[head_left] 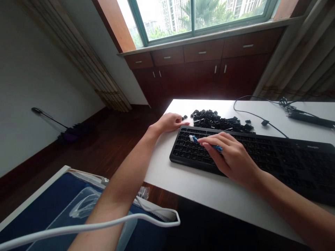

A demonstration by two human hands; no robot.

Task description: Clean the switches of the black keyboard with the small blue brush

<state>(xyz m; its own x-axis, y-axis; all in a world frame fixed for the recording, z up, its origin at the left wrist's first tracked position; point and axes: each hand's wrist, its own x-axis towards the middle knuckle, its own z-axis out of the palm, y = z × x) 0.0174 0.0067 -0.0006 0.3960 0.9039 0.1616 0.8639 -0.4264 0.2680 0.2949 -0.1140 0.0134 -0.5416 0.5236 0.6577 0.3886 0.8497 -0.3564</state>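
Hands worked over a black keyboard that lay across a white table, seen from the head camera. The right hand pinched a small blue-and-white tool between its fingertips, the tool's pale tip touching the keyboard's upper left rows and its blue handle mostly hidden under the fingers. The left hand rested curled and relaxed on the table's near-left corner, its fingertips just beside the keyboard's top left edge, holding nothing visible. Just behind the keyboard sat a loose heap of black keycaps, with a few strays at either end. A thin black cable looped across the table behind the heap, running toward a tangle of cords and a dark bar-shaped device near the far right edge.

Beyond the table stood dark wooden cabinets under a wide window that looked out on trees and high-rise buildings. On the wooden floor at left lay a broom against the wall. Close to the camera, a white cord curved over a blue bag holding clear plastic.
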